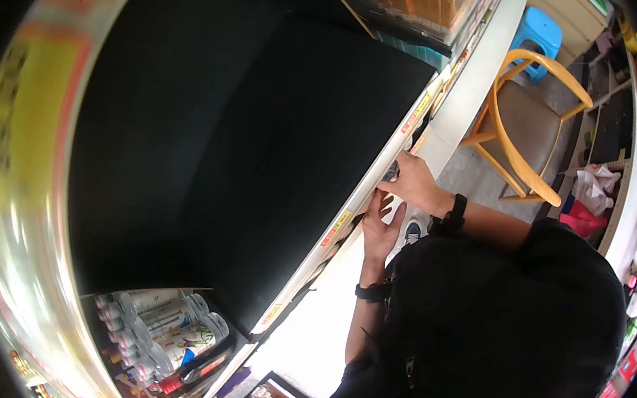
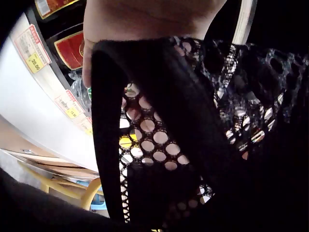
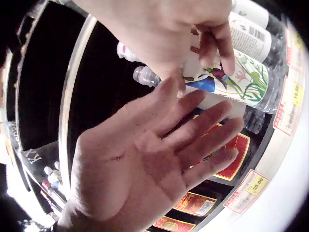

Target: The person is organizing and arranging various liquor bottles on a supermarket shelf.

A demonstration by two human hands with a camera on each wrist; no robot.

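My right hand (image 1: pixel 412 183) reaches to the shelf's front edge; in the right wrist view it comes from the top, its curled fingers gripping a clear bottle (image 3: pixel 248 79) with a white label of flowers and a blue bird. The bottle lies on its side, its capped neck pointing left. Just below, my left hand (image 3: pixel 140 159) is spread palm up with fingers straight, fingertips close under that bottle. In the head view the left hand (image 1: pixel 380 228) is beside the right one. The left wrist view is mostly blocked by black mesh fabric (image 2: pixel 154 140).
More bottles (image 3: pixel 248 36) line the shelf, with red-labelled dark bottles (image 3: pixel 234 152) beside them. Price tags (image 3: pixel 248 191) run along the shelf edge. A large black shelf top (image 1: pixel 269 150) fills the left. Behind on the right stand a wooden chair (image 1: pixel 528 124) and a blue stool (image 1: pixel 539 32).
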